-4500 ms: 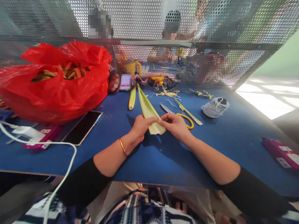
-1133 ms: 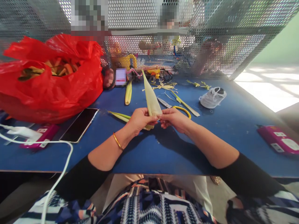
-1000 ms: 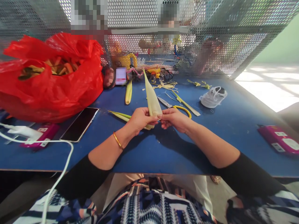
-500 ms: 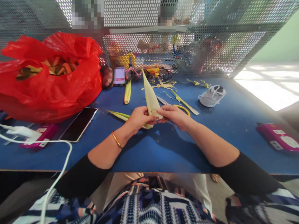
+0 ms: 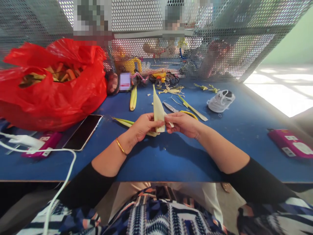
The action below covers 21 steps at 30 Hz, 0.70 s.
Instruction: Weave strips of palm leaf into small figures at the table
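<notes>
A pale, pointed corn husk stands tip up between my two hands over the table. My left hand is closed on its lower left side, thumb across the front. At its lower right edge, my right hand pinches the husk, and a small pale end sticks out between the fingers. Under my left hand lies another green-and-white husk, partly hidden. Scissors with yellow handles lie just behind my right hand, which covers part of them. A narrow husk strip rests beside them.
A red plastic bag and a phone are at left. White thread sits at right, a magenta power strip beyond. Husk scraps, a yellow-green husk and a yellow tool lie before the perforated metal screen.
The husk's tip has dropped lower and shifted slightly right, and the husk stands more upright. My right hand has moved a little outward, with a small husk end now showing between its fingers.
</notes>
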Available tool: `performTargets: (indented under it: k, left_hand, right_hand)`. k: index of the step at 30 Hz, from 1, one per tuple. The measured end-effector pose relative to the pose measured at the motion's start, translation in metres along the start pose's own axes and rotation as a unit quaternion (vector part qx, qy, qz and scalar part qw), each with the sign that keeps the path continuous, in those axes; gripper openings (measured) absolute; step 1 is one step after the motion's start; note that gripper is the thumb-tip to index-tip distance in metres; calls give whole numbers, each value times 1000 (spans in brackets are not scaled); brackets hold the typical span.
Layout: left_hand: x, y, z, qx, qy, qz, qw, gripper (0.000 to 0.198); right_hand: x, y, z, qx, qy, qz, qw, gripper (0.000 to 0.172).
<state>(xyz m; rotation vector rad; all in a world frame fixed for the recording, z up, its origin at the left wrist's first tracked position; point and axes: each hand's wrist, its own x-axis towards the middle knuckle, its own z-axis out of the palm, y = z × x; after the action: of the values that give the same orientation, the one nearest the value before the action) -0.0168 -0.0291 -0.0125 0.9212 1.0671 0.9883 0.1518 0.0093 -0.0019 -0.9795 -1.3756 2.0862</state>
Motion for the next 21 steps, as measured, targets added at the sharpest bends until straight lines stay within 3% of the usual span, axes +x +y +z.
performTargets:
  k: [5,8,13,17,21]
  left_hand:
    - [1,-1,-3,3,-3,9,1000,40]
    - [1,-2,-2,12,-23,-2,1000,47]
    - [-1,-1,2,12,-19,-11,1000,43]
    - [1,-2,5,-20,22,1,1000,42]
    - [2,-3,4,-46,18,10,999,39]
  right_hand:
    - [-3,-7,-6,7,-41,33,999,30]
    - [0,-5,-5,10,0,53,999,29]
    - [4,4,3,-1,69,1,998,11]
    - [3,5,5,-6,45,17,999,10]
    - [-1,-3,3,54,-2,34,998,12]
